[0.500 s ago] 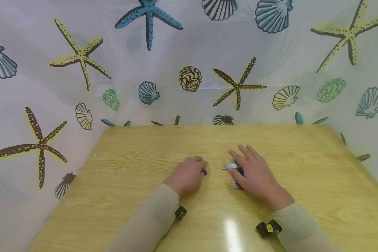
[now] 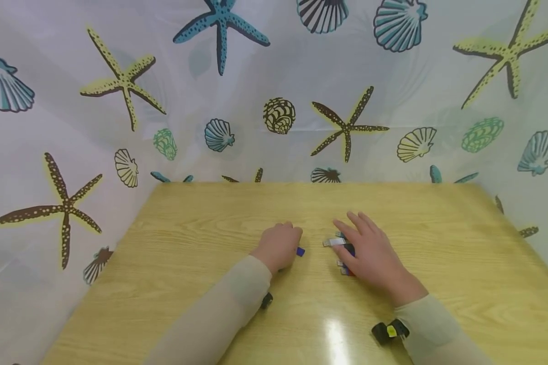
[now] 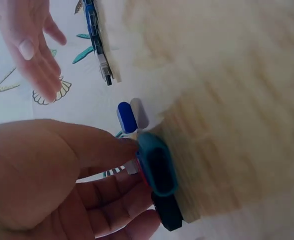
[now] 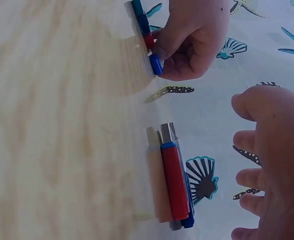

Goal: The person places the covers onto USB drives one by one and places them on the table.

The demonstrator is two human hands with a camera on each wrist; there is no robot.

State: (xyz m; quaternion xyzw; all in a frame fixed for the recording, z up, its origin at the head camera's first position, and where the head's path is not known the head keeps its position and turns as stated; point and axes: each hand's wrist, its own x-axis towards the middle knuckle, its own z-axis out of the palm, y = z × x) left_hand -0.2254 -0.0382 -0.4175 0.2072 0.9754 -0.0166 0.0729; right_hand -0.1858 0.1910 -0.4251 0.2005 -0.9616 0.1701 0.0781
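Note:
My left hand (image 2: 279, 246) is curled over a small group of flash drives on the table. In the left wrist view its thumb and fingers pinch a red flash drive with a silver plug, mostly hidden behind a teal flash drive (image 3: 157, 165). A blue end (image 3: 127, 118) sticks out just beyond the thumb, and a black piece (image 3: 167, 212) lies nearer. My right hand (image 2: 372, 251), fingers spread, hovers over a second row of flash drives. A silver one (image 2: 337, 242) shows at its thumb, and a red flash drive (image 4: 174, 182) is plain in the right wrist view.
The wood-grain table (image 2: 210, 218) reaches back to a white curtain (image 2: 246, 86) printed with starfish and shells, which also runs along both sides. A black wrist strap with a camera (image 2: 388, 332) sits at the right sleeve.
My left hand has shifted slightly right and its fingers are turned further down, so more of the blue end shows. The right hand stays over its row of flash drives.

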